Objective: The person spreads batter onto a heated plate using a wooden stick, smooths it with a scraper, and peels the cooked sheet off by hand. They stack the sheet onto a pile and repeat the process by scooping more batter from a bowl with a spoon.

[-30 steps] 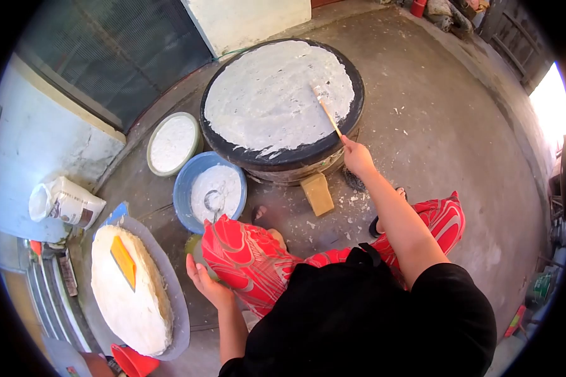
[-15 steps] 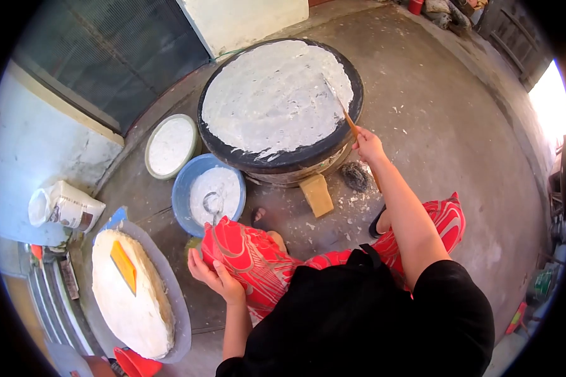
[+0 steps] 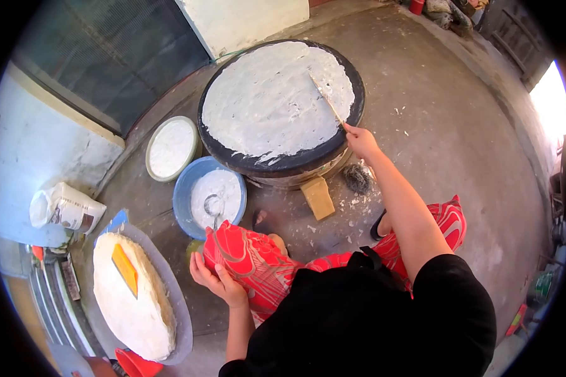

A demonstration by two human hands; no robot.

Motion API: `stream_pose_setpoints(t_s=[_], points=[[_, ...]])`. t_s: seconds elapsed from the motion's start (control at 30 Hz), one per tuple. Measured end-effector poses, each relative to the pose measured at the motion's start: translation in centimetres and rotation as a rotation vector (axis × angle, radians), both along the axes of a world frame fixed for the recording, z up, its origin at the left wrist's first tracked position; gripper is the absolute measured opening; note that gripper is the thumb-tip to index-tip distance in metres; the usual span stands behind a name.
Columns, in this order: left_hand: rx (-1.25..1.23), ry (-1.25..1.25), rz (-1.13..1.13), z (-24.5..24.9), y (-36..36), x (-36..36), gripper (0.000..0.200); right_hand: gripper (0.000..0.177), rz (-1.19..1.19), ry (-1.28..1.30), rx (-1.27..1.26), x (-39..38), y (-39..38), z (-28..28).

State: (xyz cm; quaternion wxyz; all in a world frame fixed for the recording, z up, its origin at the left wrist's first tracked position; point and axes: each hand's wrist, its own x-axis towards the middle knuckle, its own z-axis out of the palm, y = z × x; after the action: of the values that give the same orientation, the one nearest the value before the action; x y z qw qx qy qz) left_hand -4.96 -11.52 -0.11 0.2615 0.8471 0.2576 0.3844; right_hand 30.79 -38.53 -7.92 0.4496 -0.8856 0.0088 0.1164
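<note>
My right hand (image 3: 362, 143) is closed round the handle end of a long, thin wooden spatula (image 3: 328, 102). The blade reaches over the right part of a thin white batter sheet (image 3: 273, 94). That sheet covers most of a round black griddle (image 3: 258, 162), with ragged edges at the front. On my left knee, against the red patterned cloth, rests my left hand (image 3: 223, 286), its fingers apart and slightly bent. A greenish thing (image 3: 194, 247), partly hidden, shows just beyond its fingertips.
A blue basin (image 3: 180, 204) holds white batter and a ladle (image 3: 213, 205). Behind it stands a pale tub (image 3: 152, 169) of white stuff. At left, a stack of white sheets (image 3: 129, 320) carries a yellow scraper (image 3: 125, 270). A tan block (image 3: 318, 198) and dark scrubber (image 3: 357, 179) lie by the griddle.
My right hand has moved slightly left and inward, and the spatula's tip has swung left across the batter sheet. My left hand stays on the knee.
</note>
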Motion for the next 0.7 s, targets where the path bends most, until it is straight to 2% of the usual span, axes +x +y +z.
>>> stream_pose_setpoints(t_s=[0.03, 0.07, 0.1, 0.17, 0.2, 0.27, 0.3, 0.37, 0.4, 0.47, 0.6, 0.67, 0.7], points=[[-0.002, -0.001, -0.002, -0.1, 0.1, 0.1, 0.045, 0.038, -0.122, 0.305, 0.424, -0.3, -0.6, 0.4], [-0.004, -0.008, -0.011, -0.1, 0.1, 0.1, 0.045, 0.038, -0.223, 0.394, 0.609, -1.3, -0.8, 2.2], [-0.006, -0.015, -0.021, -0.2, 0.1, 0.0, 0.046, 0.038, -0.226, 0.397, 0.607, -1.7, -1.1, 1.7], [-0.011, -0.007, -0.025, -0.1, 0.2, 0.0, 0.046, 0.034, -0.418, 0.132, 0.404, -2.5, -1.6, -0.1], [-0.014, -0.003, -0.027, -0.1, 0.2, 0.0, 0.046, 0.034, -0.421, 0.132, 0.402, -3.3, -1.7, -1.7], [-0.025, -0.005, -0.027, -0.1, 0.1, 0.1, 0.046, 0.035, 0.035, -0.605, -0.199, -5.7, -1.8, -4.6], [-0.035, -0.009, -0.024, -0.1, 0.1, 0.1, 0.046, 0.035, 0.032, -0.603, -0.203, -7.1, -1.6, -4.2], [-0.04, -0.011, -0.032, 0.0, 0.0, 0.2, 0.046, 0.035, 0.247, -0.06, 0.189, -9.6, -0.7, -1.3], [-0.041, -0.016, -0.036, 0.0, 0.0, 0.2, 0.046, 0.035, 0.246, -0.056, 0.189, -10.1, -0.9, -0.4], [-0.048, -0.024, -0.045, -0.2, 0.1, 0.1, 0.046, 0.035, -0.178, 0.212, 0.472, -10.7, -1.0, 0.7], [-0.046, -0.007, -0.035, -0.1, 0.1, 0.2, 0.045, 0.037, -0.289, 0.242, 0.493, -11.0, -2.6, -0.9], [-0.054, -0.014, -0.037, -0.1, 0.0, 0.2, 0.045, 0.04, -0.049, -0.185, 0.045, -11.1, -3.3, -3.2], [-0.058, -0.019, -0.036, -0.2, 0.0, 0.2, 0.045, 0.04, -0.05, -0.182, 0.041, -11.4, -2.7, -1.5]])
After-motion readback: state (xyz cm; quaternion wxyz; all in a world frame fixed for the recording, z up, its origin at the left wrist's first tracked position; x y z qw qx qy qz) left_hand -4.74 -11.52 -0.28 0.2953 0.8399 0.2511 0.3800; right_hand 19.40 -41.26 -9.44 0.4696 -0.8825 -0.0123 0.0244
